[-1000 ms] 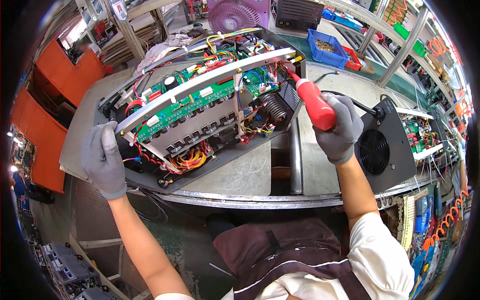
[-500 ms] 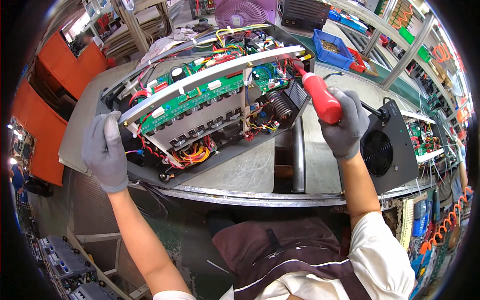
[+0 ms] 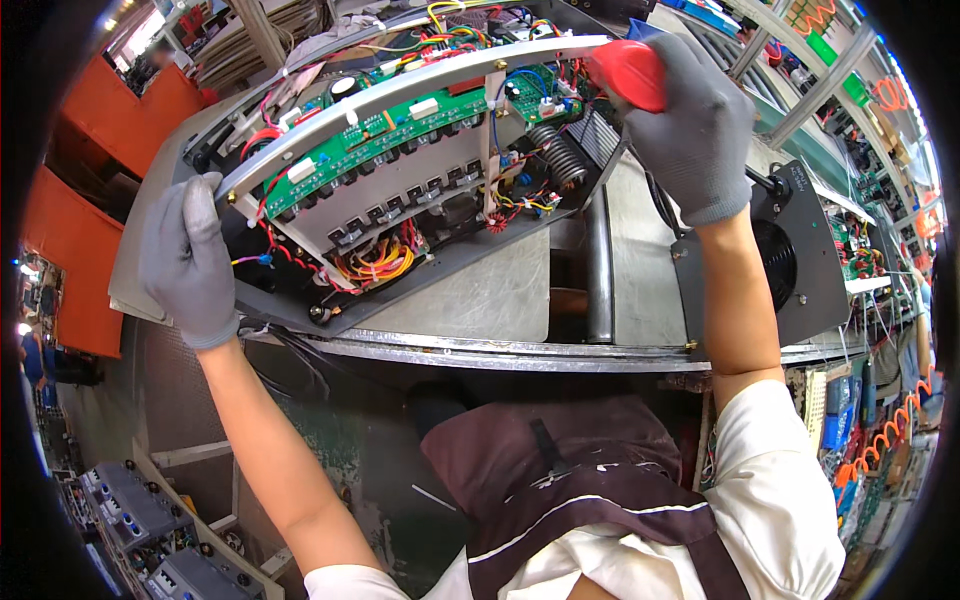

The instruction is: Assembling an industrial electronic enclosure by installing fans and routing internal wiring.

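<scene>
My gloved left hand (image 3: 190, 262) is closed at the left end of a long silver metal bar (image 3: 545, 52), thumb and fingers pressed together against it. The bar spans an open dark metal chassis (image 3: 430, 275) packed with electronics. Beneath the bar lies a green circuit board (image 3: 385, 135), with a row of black components below it. Bundled yellow and red wires (image 3: 380, 262) sit low in the chassis. At the bar's right end, my gloved right hand (image 3: 695, 125) is wrapped around a red bottle (image 3: 628, 75). The bottle is tilted; its narrow tip is hidden now.
A dark panel with a round fan (image 3: 775, 265) stands on the right of the metal worktable (image 3: 455, 310). Another unit with a green board (image 3: 858, 245) is beyond it. Orange panels (image 3: 75, 260) stand at left. Loose black cables (image 3: 305, 360) hang over the front edge.
My right hand has moved up and farther away with the red bottle, turning its base toward me. The left hand stays at the bar's end. The whole view has shifted slightly.
</scene>
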`<control>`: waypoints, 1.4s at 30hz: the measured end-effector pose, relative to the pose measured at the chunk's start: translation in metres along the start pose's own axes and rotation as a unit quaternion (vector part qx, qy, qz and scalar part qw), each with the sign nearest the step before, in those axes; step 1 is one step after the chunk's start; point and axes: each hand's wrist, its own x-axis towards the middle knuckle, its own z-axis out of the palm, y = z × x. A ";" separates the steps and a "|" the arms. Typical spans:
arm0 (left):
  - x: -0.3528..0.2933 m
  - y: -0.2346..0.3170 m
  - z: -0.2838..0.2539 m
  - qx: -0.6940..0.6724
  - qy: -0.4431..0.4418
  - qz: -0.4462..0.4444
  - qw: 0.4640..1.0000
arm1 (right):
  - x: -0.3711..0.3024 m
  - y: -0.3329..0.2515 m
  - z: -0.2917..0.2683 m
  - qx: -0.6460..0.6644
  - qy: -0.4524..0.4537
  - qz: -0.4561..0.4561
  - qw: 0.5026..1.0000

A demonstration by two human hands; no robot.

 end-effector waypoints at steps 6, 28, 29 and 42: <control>0.000 -0.001 -0.002 0.004 0.004 -0.008 1.000 | -0.037 0.012 -0.020 0.077 0.103 0.023 0.991; 0.001 -0.008 0.005 0.114 0.047 0.024 0.992 | -0.263 -0.022 -0.056 0.677 -0.001 0.716 0.169; 0.000 -0.008 0.006 0.125 0.046 0.026 0.991 | -0.268 -0.023 -0.061 0.660 0.010 0.735 0.156; 0.002 -0.008 0.002 0.144 0.020 -0.011 0.989 | -0.333 0.001 -0.131 0.665 0.045 0.734 0.130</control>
